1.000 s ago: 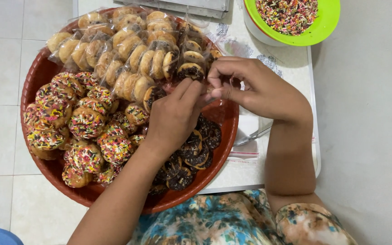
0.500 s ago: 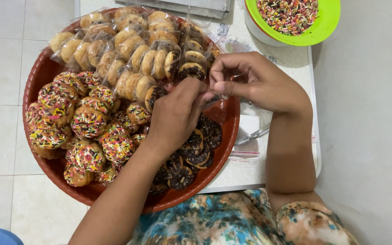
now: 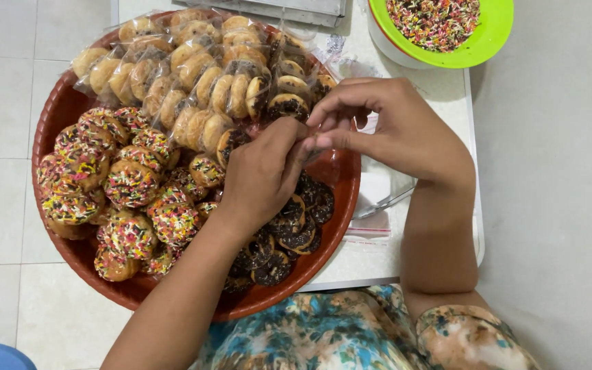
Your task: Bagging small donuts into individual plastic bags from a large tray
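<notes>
— So what are the two hands doing?

— Both are pinched together above the far side of the round red tray (image 3: 340, 205). The left hand (image 3: 262, 175) closes its fingertips on something small and clear, seemingly the neck of a plastic bag (image 3: 315, 145); the right hand (image 3: 395, 130) meets it from the other side, thumb and forefinger nipped on the same spot. What exactly sits between the fingers is too small to tell.

— And what lies around them?

— Just beyond the left hand's knuckles are bagged plain doughnuts (image 3: 207, 75), stacked on edge in clear wrap. To that hand's outer side lie sprinkle-covered doughnuts (image 3: 114, 185), loose. Beneath its wrist are chocolate-topped ones (image 3: 296, 229). Past the right hand stands a green bowl of sprinkles (image 3: 495, 34); under its forearm, metal tongs (image 3: 385, 203) lie on the white table (image 3: 447, 96).

— How would you do that twist well?

— I'd judge it wants a firm pinch close to the doughnuts, with one hand steady while the other turns, and the bag lifted clear of the chocolate tops below, so nothing smears.
</notes>
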